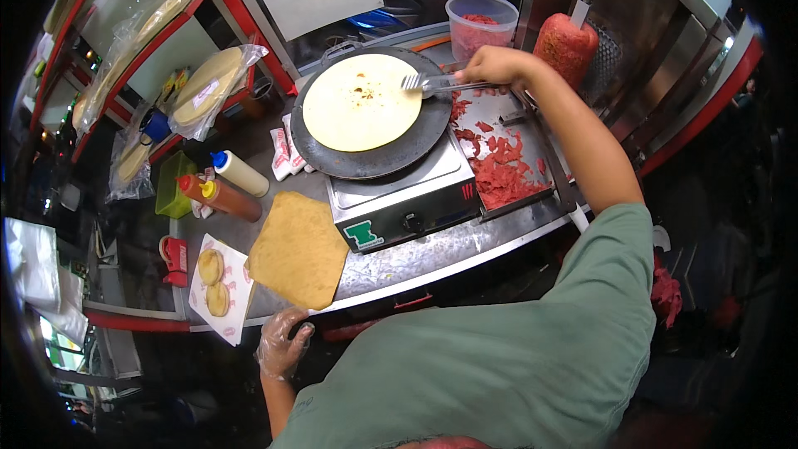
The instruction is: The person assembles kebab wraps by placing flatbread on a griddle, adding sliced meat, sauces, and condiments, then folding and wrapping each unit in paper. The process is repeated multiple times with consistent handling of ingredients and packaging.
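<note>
My right hand (497, 65) is closed round metal tongs (440, 83), whose slotted tip rests on the right edge of a pale round flatbread (357, 120). The flatbread has browned spots in its middle and lies flat on a black round griddle (366, 168). Down at the counter's front edge, my left hand (281, 345) wears a clear plastic glove. Its fingers are loosely bent, thumb apart, with nothing visible in them. Just beyond it lies a tan, many-sided flat piece (299, 249) that looks like toasted flatbread.
Shredded red meat (503, 175) lies on a metal tray right of the stove (407, 224). Behind are a clear tub (482, 29) and a meat spit (567, 48). Sauce bottles (233, 199), two buns (214, 283) on paper and bagged flatbreads (208, 87) are on the left.
</note>
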Demonstrator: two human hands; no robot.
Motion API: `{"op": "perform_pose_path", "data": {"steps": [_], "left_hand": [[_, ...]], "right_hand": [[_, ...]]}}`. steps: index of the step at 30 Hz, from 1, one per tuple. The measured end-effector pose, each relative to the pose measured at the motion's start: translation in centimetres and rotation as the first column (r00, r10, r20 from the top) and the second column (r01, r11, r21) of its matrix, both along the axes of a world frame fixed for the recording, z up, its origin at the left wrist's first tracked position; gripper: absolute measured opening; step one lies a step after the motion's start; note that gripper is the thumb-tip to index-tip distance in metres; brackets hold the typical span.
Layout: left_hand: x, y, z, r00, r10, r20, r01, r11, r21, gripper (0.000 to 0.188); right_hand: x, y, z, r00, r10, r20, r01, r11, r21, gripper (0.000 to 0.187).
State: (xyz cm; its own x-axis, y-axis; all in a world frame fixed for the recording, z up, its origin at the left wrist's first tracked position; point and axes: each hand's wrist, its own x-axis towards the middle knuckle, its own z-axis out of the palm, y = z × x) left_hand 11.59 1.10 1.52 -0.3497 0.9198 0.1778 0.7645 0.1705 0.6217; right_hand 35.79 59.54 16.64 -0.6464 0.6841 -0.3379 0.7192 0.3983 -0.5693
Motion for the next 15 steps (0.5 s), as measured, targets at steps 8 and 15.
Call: {"op": "perform_pose_path", "data": {"steps": [8, 15], "left_hand": [[1.4, 1.9, -0.5, 0.956, -0.201, 0.213, 0.222, 0.972, -0.079, 0.037], [3.1, 2.9, -0.9, 0.886, -0.055, 0.461, 0.303, 0.821, -0.484, 0.048]], "right_hand": [[6.6, -2.7, -1.8, 0.995, 0.037, 0.094, -0.101, 0.437, 0.894, 0.022], [9.2, -6.2, -6.3, 0.919, 0.243, 0.310, -0.385, 0.389, 0.837, 0.012]]}}
